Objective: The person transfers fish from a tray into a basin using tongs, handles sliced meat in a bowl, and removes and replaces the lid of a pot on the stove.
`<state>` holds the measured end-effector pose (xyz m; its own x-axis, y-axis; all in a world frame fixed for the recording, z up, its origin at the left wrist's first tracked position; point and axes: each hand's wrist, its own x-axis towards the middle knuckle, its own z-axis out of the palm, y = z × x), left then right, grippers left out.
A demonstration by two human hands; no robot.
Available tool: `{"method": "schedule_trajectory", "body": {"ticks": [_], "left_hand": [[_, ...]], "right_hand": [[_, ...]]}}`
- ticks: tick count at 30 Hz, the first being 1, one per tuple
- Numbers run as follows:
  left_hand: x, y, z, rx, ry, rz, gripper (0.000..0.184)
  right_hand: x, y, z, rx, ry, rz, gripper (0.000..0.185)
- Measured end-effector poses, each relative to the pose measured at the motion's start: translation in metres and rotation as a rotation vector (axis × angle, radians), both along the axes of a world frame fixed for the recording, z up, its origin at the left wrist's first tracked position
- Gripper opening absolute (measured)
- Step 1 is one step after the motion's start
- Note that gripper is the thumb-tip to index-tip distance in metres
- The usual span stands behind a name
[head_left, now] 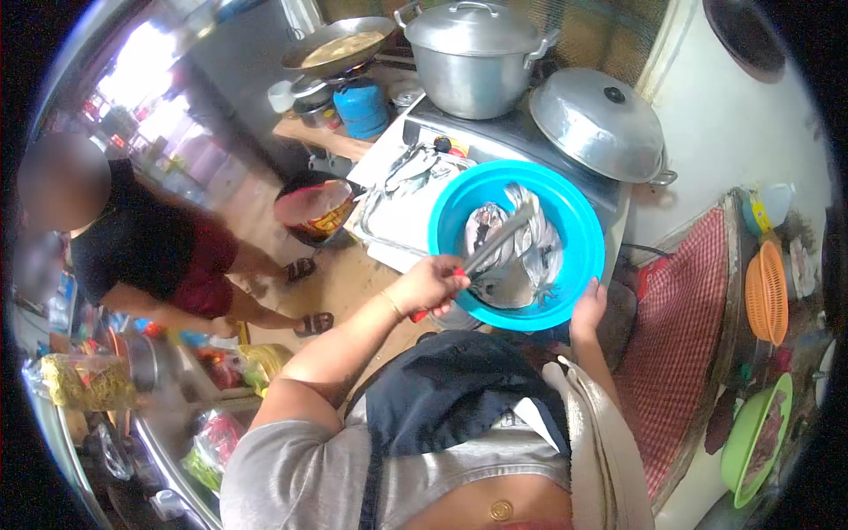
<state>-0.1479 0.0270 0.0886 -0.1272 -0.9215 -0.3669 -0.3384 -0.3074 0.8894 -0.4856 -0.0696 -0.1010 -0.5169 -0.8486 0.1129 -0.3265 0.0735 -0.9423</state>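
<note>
My left hand (pixel 430 287) is closed around the red grip of long metal tongs (pixel 502 245), which reach over a blue plastic basin (pixel 446 208). Inside the basin lie several silvery, dark-marked fish (pixel 541 243); the far end of the tongs is over them, and I cannot tell whether it grips one. My right hand (pixel 589 307) rests against the basin's near right outer side, its fingers partly hidden by the rim. Just left of the basin, a metal tray (pixel 393 231) holds more silvery pieces that look like fish.
Behind the basin stand a large lidded pot (pixel 473 71) and a domed lidded pan (pixel 601 124). A wok (pixel 340 44) sits at the back left, near a blue container (pixel 360 108). Another person (pixel 150 238) stands at left. A green basin (pixel 758 442) is at right.
</note>
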Motion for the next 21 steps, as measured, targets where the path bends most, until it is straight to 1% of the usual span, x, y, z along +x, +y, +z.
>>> {"method": "schedule_trajectory", "body": {"ticks": [2, 3, 4, 5, 6, 8, 10, 11, 13, 16, 17, 20, 21], "left_hand": [[0.017, 0.007, 0.025, 0.044, 0.038, 0.114, 0.031], [0.034, 0.008, 0.018, -0.007, 0.069, 0.139, 0.033], [0.047, 0.012, 0.032, -0.010, 0.007, 0.157, 0.035], [0.055, 0.018, 0.053, 0.019, -0.066, 0.227, 0.037], [0.068, 0.022, 0.061, -0.019, -0.047, 0.265, 0.040], [0.094, 0.031, 0.065, -0.091, -0.144, 0.343, 0.039], [0.116, 0.038, 0.074, -0.156, -0.320, 0.365, 0.044], [0.132, 0.042, 0.068, -0.290, -0.464, 0.332, 0.043], [0.156, 0.047, 0.053, -0.552, -0.754, 0.249, 0.041], [0.161, 0.049, 0.051, -0.348, -0.977, 0.212, 0.031], [0.158, 0.047, 0.046, -0.295, -1.035, 0.188, 0.022], [0.164, 0.029, -0.013, -0.250, -1.152, 0.038, 0.019], [0.157, 0.023, -0.026, -0.213, -1.123, -0.017, 0.018]], "right_hand": [[-0.007, -0.004, -0.013, 0.011, 0.036, 0.030, 0.038], [-0.010, -0.005, -0.019, 0.020, 0.053, 0.046, 0.038], [-0.013, -0.004, -0.018, 0.053, 0.080, 0.050, 0.038], [-0.014, -0.004, -0.016, 0.088, 0.108, 0.055, 0.038], [-0.016, -0.002, -0.016, 0.124, 0.136, 0.060, 0.038], [-0.027, -0.006, -0.039, 0.012, 0.253, 0.104, 0.037], [-0.031, -0.011, -0.046, -0.067, 0.265, 0.141, 0.037], [-0.033, -0.011, -0.049, -0.085, 0.220, 0.153, 0.037], [-0.029, -0.011, -0.038, -0.009, 0.064, 0.130, 0.037], [-0.029, -0.013, -0.044, -0.039, -0.093, 0.153, 0.036], [-0.031, -0.014, -0.047, -0.043, -0.077, 0.157, 0.036], [-0.032, -0.014, -0.045, -0.075, -0.006, 0.168, 0.035], [-0.031, -0.013, -0.043, -0.097, 0.028, 0.172, 0.035]]}}
